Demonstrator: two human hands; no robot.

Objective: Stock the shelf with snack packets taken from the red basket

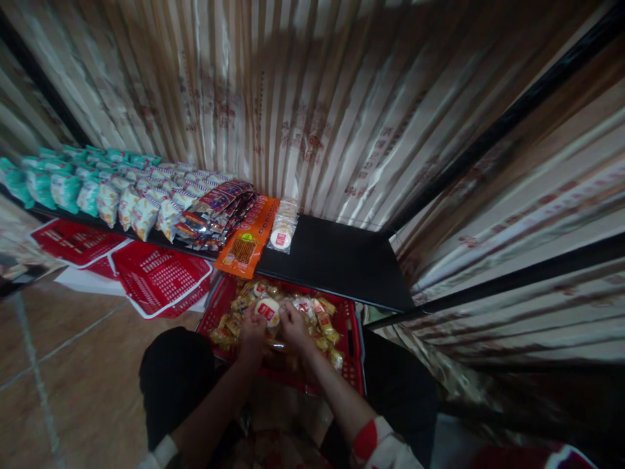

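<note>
A packaged round white cracker (267, 312) with a red label is held between my two hands, above a red basket (358, 352). My left hand (252, 329) pinches its left edge, and my right hand (294, 326) grips the right edge. Beneath them, the basket is filled with small snack packets (325, 319) in gold and clear wrappers. On the black shelf just beyond lies a row of similar white cracker packets (281, 238), overlapping one another. Beside that row is an orange snack bag (247, 241).
Farther left on the black shelf (342, 260) stand dark packets (215, 218), white snack bags (144, 212) and teal bags (63, 189) in rows. Red baskets (163, 277) sit on the tiled floor below. Black metal bars (454, 169) and a pleated curtain (317, 117) border the shelf.
</note>
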